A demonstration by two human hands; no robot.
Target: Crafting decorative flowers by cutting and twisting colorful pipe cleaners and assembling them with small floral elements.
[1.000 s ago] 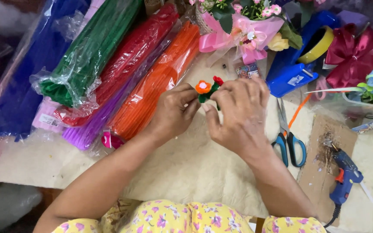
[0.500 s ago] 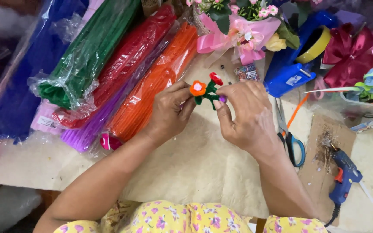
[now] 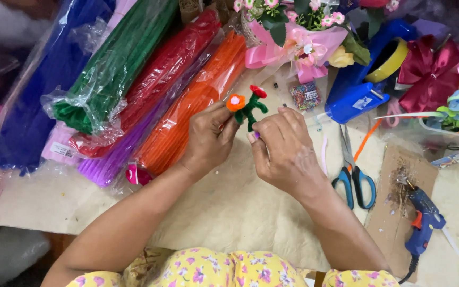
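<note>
Your left hand [image 3: 206,139] and right hand [image 3: 282,154] both pinch the little pipe-cleaner flower sprig [image 3: 247,104], fingers closed on its green stem, held up over the middle of the desk [image 3: 229,212]. Bagged orange pipe cleaners [image 3: 187,111] lie toward its far-left side, blue scissors [image 3: 353,172] toward the right edge.

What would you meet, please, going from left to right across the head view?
Blue pipe-cleaner bundle → green bundle → left hand → small pipe-cleaner flower → right hand → scissors → blue glue gun.
</note>
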